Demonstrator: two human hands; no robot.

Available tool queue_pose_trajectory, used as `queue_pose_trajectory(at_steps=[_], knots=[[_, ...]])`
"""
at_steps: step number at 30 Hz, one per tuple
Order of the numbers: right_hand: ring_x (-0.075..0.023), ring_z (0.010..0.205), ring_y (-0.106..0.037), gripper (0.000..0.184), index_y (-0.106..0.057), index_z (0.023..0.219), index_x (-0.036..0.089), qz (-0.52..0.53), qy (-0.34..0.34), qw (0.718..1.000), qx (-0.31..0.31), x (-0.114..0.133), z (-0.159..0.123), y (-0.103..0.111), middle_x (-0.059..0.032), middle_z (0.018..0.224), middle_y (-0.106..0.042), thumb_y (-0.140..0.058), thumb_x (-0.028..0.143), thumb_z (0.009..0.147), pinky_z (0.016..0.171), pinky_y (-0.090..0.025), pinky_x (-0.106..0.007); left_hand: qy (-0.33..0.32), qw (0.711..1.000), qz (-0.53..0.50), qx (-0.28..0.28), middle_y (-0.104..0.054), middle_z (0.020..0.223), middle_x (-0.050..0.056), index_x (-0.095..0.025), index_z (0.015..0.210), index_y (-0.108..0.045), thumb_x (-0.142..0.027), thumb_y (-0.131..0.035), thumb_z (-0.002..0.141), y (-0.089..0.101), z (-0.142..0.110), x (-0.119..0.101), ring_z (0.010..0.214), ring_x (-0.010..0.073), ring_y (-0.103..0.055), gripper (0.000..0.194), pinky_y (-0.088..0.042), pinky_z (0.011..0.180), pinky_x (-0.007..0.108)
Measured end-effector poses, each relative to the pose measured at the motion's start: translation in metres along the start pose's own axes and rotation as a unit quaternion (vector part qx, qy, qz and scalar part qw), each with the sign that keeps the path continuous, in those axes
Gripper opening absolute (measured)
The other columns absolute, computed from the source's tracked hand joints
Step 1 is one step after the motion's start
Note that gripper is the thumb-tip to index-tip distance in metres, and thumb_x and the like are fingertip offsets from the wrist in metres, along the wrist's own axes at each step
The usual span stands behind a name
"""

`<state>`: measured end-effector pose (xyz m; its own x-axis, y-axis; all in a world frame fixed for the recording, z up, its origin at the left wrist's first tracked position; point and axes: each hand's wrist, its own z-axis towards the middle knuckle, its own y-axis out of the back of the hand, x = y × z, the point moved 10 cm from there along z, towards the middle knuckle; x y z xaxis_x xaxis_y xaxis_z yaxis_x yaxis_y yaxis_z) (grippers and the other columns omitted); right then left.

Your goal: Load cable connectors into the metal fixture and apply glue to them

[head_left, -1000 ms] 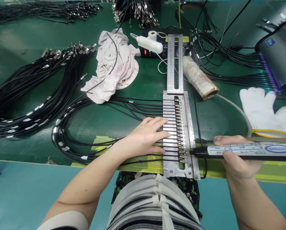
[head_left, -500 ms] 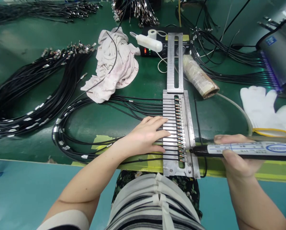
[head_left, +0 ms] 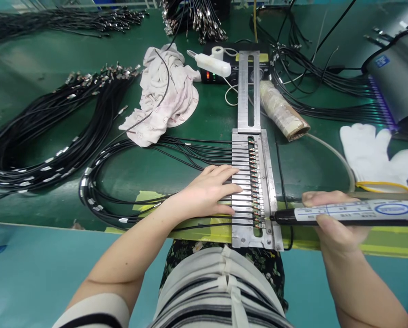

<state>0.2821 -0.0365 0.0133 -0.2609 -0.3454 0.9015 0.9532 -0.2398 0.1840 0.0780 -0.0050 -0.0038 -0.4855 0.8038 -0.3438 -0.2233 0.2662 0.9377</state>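
Note:
My left hand (head_left: 206, 193) lies flat with its fingers spread across several thin black cables (head_left: 204, 159). Its fingertips rest over the left edge of a slotted metal fixture (head_left: 240, 234). Small metal cable ends (head_left: 255, 177) sit in a row along the fixture's slot. My right hand (head_left: 334, 218) is closed around a thick black pen-shaped tool (head_left: 347, 211) with a white label and a blue oval. The tool's dark narrow tip is at the lower cable ends, by the fixture's right rail; whether it touches them I cannot tell.
A crumpled pale cloth (head_left: 166, 91) and cable bundles (head_left: 53, 132) lie left. Behind the fixture are a black control box (head_left: 209, 75), a white handheld tool (head_left: 212, 64) and a wrapped roll (head_left: 282, 109). A white glove (head_left: 371, 152) and a grey machine (head_left: 400, 77) are at right.
The view has shifted slightly. Both hands keep nearly the same places on the fixture, and the tool's tip stays by the lower cable ends.

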Motion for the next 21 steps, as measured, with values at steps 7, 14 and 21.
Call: queue_pose_trajectory(at_steps=[7,14,21], knots=[[-0.0209,0.057,-0.061,0.015,-0.071,0.080,0.025,0.030,0.066,0.997,0.017,0.008,-0.004,-0.001,-0.0030,0.072,-0.068,-0.067,0.023,0.066,0.051,-0.051,-0.037,0.000,1.000,-0.004,-0.001,-0.041,0.138,0.016,-0.021,0.113,-0.059,-0.045,-0.066,0.076,0.000,0.000,-0.001,0.127,0.0307,-0.035,0.044,-0.033,0.099,0.047],[-0.0198,0.057,-0.061,0.020,-0.072,0.085,0.025,0.027,0.076,0.996,0.033,0.013,-0.002,-0.004,-0.0030,0.072,-0.068,-0.067,0.020,0.066,0.048,-0.051,-0.033,0.000,1.000,-0.010,0.000,-0.041,0.138,0.016,-0.021,0.113,-0.059,-0.044,-0.067,0.076,0.000,0.000,0.000,0.128,0.0308,-0.035,0.044,-0.032,0.100,0.047],[-0.0216,0.057,-0.062,0.018,-0.072,0.082,0.025,0.025,0.076,0.996,0.031,0.011,-0.002,-0.003,-0.0039,0.071,-0.068,-0.067,0.022,0.066,0.049,-0.053,-0.036,-0.005,1.000,-0.004,-0.001,-0.041,0.137,0.017,-0.020,0.113,-0.059,-0.045,-0.067,0.076,0.000,0.000,-0.001,0.127,0.0307,-0.035,0.045,-0.032,0.099,0.046]])
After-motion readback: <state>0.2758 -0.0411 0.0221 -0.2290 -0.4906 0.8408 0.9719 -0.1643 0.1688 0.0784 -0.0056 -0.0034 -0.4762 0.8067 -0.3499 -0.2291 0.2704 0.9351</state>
